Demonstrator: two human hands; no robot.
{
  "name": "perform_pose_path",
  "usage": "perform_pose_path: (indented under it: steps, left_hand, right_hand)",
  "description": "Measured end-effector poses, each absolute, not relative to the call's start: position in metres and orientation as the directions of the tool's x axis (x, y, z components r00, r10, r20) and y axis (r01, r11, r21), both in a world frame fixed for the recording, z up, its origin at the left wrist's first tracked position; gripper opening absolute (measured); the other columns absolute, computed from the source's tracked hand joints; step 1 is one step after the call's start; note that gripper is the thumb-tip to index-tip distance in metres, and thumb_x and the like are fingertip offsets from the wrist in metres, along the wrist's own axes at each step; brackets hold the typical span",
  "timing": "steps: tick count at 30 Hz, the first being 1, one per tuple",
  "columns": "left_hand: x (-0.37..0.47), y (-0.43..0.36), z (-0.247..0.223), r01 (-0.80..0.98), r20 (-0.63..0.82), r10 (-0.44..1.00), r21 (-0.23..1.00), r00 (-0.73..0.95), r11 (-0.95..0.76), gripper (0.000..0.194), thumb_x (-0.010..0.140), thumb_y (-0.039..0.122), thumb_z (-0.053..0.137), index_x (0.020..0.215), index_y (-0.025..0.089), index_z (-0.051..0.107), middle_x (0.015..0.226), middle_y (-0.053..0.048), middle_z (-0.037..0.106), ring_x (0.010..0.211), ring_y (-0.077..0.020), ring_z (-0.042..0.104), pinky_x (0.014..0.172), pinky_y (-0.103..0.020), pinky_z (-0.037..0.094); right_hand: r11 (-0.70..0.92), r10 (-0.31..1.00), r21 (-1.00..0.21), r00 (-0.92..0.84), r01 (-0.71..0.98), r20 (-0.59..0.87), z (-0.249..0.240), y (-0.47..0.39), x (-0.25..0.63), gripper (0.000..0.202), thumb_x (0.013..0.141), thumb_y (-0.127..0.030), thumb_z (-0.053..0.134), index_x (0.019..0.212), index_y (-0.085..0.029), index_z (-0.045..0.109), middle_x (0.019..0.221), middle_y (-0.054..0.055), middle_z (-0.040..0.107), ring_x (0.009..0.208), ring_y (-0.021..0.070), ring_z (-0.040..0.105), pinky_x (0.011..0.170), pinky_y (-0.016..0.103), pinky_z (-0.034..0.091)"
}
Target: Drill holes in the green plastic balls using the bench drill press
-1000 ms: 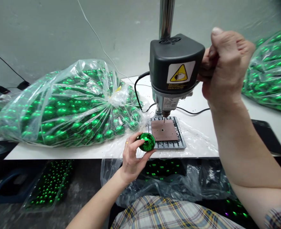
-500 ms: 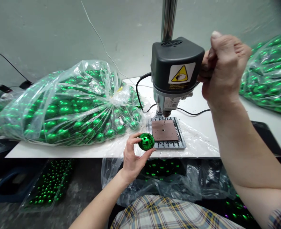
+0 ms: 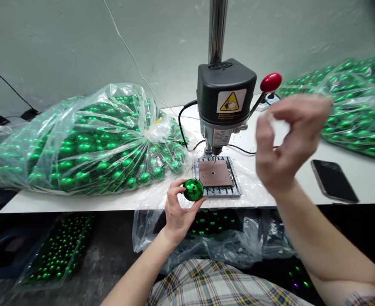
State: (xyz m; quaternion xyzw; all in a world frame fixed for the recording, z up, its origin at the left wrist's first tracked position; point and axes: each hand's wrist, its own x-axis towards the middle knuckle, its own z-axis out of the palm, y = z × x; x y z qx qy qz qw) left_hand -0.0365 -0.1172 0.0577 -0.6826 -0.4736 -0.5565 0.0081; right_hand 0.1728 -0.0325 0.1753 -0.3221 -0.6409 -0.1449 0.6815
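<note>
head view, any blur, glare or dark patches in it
Head view: the right hand is smeared by blur, the warning label much crisper; also in head view, glints on the green ball and the left bag, deep shadow under the table.

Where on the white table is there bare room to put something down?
Bare tabletop lies between the smartphone and the right bag of green baubles; a narrow strip fronts the left bag. The middle is crowded: drill press base, plastic film, left hand.
</note>
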Motion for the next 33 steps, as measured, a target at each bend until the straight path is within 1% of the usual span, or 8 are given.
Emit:
perform_pose_path:
  steps: [3,6,15,21,24,27,30,33]
  left_hand:
    - [-0.031,-0.12,0.056,0.668,0.787,0.611,0.499,-0.084,-0.552,0.05,0.078,0.027,0.084,0.108,0.022,0.045,0.112,-0.009,0.064,0.104,-0.022,0.069,0.085,-0.037,0.057]
    - [-0.024,-0.125,0.056,0.647,0.803,0.591,0.489,-0.072,-0.585,0.045,0.08,0.025,0.08,0.108,0.022,0.044,0.112,-0.009,0.061,0.103,-0.0207,0.068,0.082,-0.035,0.058]
    - [-0.005,-0.149,0.058,0.622,0.784,0.616,0.52,-0.075,-0.586,0.044,0.08,0.029,0.08,0.105,0.023,0.044,0.109,-0.007,0.063,0.096,-0.0179,0.07,0.076,-0.03,0.058]
    - [-0.002,-0.17,0.048,0.575,0.75,0.657,0.507,0.073,-0.642,0.039,0.082,0.029,0.078,0.111,0.022,0.051,0.109,-0.006,0.066,0.092,-0.0182,0.07,0.074,-0.029,0.058]
    - [-0.007,-0.167,0.04,0.533,0.734,0.659,0.497,0.162,-0.685,0.056,0.079,0.03,0.081,0.126,0.021,0.052,0.116,-0.01,0.065,0.097,-0.0225,0.07,0.083,-0.035,0.059]
    - [-0.008,-0.166,0.036,0.521,0.759,0.618,0.449,0.207,-0.726,0.071,0.075,0.028,0.086,0.136,0.021,0.05,0.12,-0.012,0.065,0.107,-0.0271,0.068,0.093,-0.042,0.057]
    - [-0.008,-0.166,0.037,0.586,0.777,0.6,0.402,0.188,-0.704,0.058,0.081,0.024,0.079,0.132,0.022,0.053,0.115,-0.01,0.067,0.105,-0.0255,0.068,0.091,-0.04,0.058]
    - [-0.018,-0.156,0.04,0.654,0.742,0.651,0.414,0.161,-0.633,0.037,0.087,0.023,0.072,0.121,0.021,0.058,0.105,-0.008,0.07,0.098,-0.023,0.069,0.084,-0.036,0.059]
  right_hand:
    - [0.805,0.522,-0.428,-0.149,0.411,0.84,0.132,-0.083,0.146,0.021,0.091,-0.023,0.07,0.11,-0.024,0.061,0.101,0.005,0.063,0.101,0.0224,0.062,0.087,0.043,0.055]
    - [0.744,0.654,-0.562,-0.222,0.362,0.723,0.096,-0.113,0.126,0.029,0.089,-0.028,0.073,0.117,-0.024,0.064,0.115,0.011,0.065,0.109,0.0254,0.064,0.089,0.044,0.059]
    - [0.716,0.692,-0.671,-0.071,0.191,0.718,0.065,-0.138,0.14,0.032,0.083,-0.017,0.078,0.113,-0.028,0.07,0.119,0.007,0.072,0.111,0.0219,0.07,0.096,0.04,0.058]
    - [0.625,0.774,-0.749,-0.054,0.221,0.63,0.056,-0.161,0.144,0.026,0.082,-0.039,0.078,0.101,-0.024,0.069,0.109,0.006,0.074,0.101,0.0182,0.073,0.085,0.031,0.062]
    - [0.475,0.85,-0.822,0.08,0.314,0.521,0.037,-0.161,0.17,0.032,0.079,-0.05,0.077,0.097,-0.025,0.069,0.105,0.004,0.074,0.092,0.016,0.073,0.069,0.024,0.061]
    - [0.212,0.821,-0.904,0.434,0.372,0.371,0.014,-0.184,0.228,0.036,0.09,-0.054,0.058,0.102,-0.022,0.066,0.095,0.006,0.071,0.084,0.0163,0.07,0.072,0.029,0.061]
    - [-0.051,0.663,-0.942,0.717,0.331,0.216,-0.014,-0.222,0.291,0.048,0.086,-0.064,0.049,0.102,-0.02,0.062,0.085,0.007,0.066,0.078,0.0228,0.067,0.068,0.039,0.06]
    - [-0.244,0.622,-0.919,0.777,0.311,0.098,-0.05,-0.245,0.327,0.05,0.068,-0.071,0.052,0.089,-0.026,0.06,0.075,0.008,0.06,0.072,0.0372,0.067,0.057,0.056,0.058]
